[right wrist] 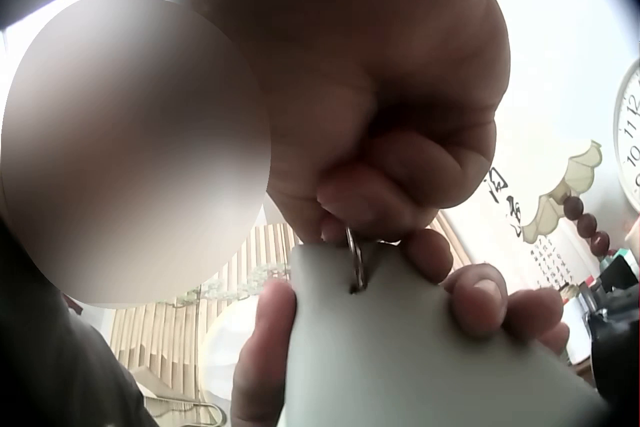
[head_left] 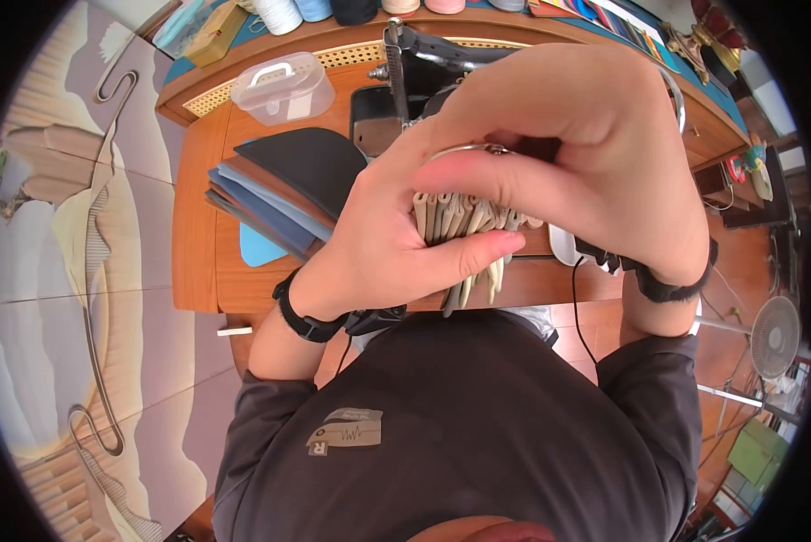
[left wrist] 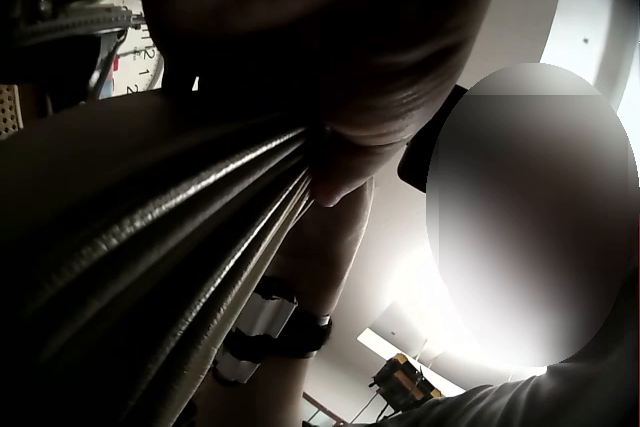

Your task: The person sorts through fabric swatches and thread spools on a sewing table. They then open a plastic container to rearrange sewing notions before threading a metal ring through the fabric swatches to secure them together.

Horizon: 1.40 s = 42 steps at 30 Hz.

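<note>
A thick bundle of pale, leather-like swatches (head_left: 455, 217) hangs on a metal ring (head_left: 478, 147), held up in front of the chest. My left hand (head_left: 378, 244) grips the bundle from the side, thumb across its near face. From the right, my right hand (head_left: 595, 163) pinches the ring with thumb and curled fingers. In the right wrist view the ring (right wrist: 356, 265) passes through a hole near the edge of a pale swatch (right wrist: 430, 357), and left fingertips (right wrist: 480, 302) wrap over its edge. Folded edges of the swatches (left wrist: 240, 237) fan out darkly in the left wrist view.
Black, brown and blue-grey sheets (head_left: 283, 185) lie fanned on the wooden table (head_left: 197, 244). Behind them stands a clear plastic box (head_left: 283, 95) with a white handle. A black sewing machine (head_left: 432, 59) is beyond my hands, and thread spools (head_left: 279, 14) line the back shelf.
</note>
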### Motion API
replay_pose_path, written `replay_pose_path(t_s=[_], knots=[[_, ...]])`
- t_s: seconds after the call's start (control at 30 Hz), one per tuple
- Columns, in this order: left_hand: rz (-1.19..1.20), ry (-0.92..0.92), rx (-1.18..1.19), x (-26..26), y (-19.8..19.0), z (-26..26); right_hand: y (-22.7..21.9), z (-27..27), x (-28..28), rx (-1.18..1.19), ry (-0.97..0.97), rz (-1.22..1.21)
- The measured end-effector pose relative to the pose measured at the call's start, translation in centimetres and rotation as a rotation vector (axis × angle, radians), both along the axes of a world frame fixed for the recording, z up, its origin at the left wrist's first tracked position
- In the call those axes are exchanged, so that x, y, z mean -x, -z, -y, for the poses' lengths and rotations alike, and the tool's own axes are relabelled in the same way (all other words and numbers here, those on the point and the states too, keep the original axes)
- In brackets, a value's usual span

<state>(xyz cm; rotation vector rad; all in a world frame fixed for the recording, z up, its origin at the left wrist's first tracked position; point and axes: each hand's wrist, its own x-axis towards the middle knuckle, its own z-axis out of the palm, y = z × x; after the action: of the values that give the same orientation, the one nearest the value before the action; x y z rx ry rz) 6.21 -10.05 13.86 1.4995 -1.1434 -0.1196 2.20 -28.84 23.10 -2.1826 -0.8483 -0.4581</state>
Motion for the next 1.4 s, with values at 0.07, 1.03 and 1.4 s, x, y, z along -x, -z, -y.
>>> replay_pose_path(t_s=[0.07,1.03,1.4], knots=[[-0.087,-0.028,0.012,0.8,-0.2,0.2,-0.3,0.3,0.2,-0.01,0.061,-0.116],[-0.266,-0.285,0.136,2.4,2.4,2.6,7.3,3.7,2.0,-0.717,-0.017,-0.687],[-0.062,-0.16,-0.043,1.7,2.5,1.7,8.0,1.4,3.4,-0.79,0.019,-0.598]])
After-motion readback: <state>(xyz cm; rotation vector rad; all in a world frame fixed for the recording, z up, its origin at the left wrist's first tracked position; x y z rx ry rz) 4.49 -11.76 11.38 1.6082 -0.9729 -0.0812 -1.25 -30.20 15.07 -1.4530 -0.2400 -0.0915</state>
